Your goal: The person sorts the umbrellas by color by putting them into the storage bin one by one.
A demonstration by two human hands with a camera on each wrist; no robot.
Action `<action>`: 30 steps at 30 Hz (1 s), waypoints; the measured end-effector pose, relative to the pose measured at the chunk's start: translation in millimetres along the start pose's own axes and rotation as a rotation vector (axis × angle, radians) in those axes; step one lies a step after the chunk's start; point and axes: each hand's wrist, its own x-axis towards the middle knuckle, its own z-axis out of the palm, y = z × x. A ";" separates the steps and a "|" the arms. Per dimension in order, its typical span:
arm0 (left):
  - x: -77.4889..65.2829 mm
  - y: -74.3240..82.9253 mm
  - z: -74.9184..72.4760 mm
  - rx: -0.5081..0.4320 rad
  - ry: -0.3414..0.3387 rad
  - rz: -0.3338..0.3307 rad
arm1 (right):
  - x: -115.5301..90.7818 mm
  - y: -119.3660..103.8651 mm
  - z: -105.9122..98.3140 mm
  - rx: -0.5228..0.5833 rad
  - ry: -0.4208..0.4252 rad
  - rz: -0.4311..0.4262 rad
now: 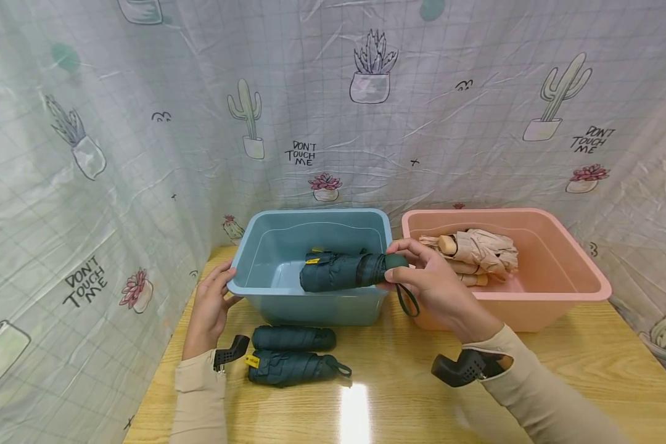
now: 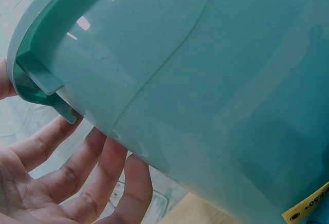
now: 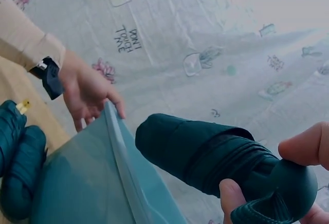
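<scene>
My right hand (image 1: 430,287) holds a folded dark green umbrella (image 1: 338,272) by its rounded handle end, pinched between thumb and fingers. A wrist loop hangs from the handle. The umbrella lies nearly level over the front of the blue bin (image 1: 316,308). In the right wrist view, the rolled umbrella (image 3: 190,147) points away from the fingers. My left hand (image 1: 208,305) grips the bin's left front corner, thumb at the rim and fingers (image 2: 105,162) against the outer wall. Behind the held umbrella, a bit of dark cloth with yellow shows inside the bin, mostly hidden.
Two more folded dark green umbrellas, an upper one (image 1: 294,338) and a lower one (image 1: 291,368), lie on the wooden table (image 1: 288,416) before the blue bin. A pink bin (image 1: 560,265) at the right holds beige folded umbrellas (image 1: 485,250). A printed curtain (image 1: 449,148) hangs behind.
</scene>
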 end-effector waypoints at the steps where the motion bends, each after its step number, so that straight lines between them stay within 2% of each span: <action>1: -0.1 0.0 0.1 0.001 0.000 -0.001 | 1.7 -0.8 0.3 -0.002 0.003 0.005; 13: 0.5 -0.6 -0.1 0.015 0.004 -0.008 | 24.1 -7.6 7.8 0.008 0.023 0.041; 23: -1.0 -0.2 0.1 0.007 0.005 -0.009 | 44.1 -11.3 13.6 -0.094 0.046 0.083; 30: -1.4 0.6 0.6 0.017 0.005 -0.014 | 59.6 -17.4 23.6 -0.081 0.056 0.126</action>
